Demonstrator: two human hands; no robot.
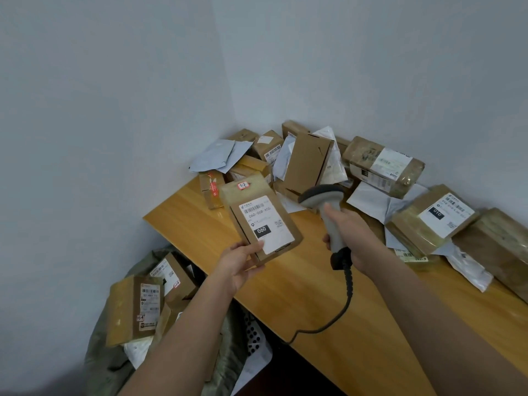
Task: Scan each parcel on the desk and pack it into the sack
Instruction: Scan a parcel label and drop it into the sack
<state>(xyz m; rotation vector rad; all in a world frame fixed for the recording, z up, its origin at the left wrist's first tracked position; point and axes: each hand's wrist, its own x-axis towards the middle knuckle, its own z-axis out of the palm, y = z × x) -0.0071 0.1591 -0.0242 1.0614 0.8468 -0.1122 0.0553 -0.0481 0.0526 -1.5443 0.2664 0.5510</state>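
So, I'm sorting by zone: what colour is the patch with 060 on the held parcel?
Black with white digits, on the parcel; head view.

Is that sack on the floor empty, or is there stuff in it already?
Partly filled: the sack gapes open with several labelled parcels in its mouth.

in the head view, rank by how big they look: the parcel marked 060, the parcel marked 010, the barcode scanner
1. parcel marked 010 and parcel marked 060: look about alike; the 060 one is lifted nearer the camera in the left hand, so unranked.
2. barcode scanner, in the right hand: smallest.
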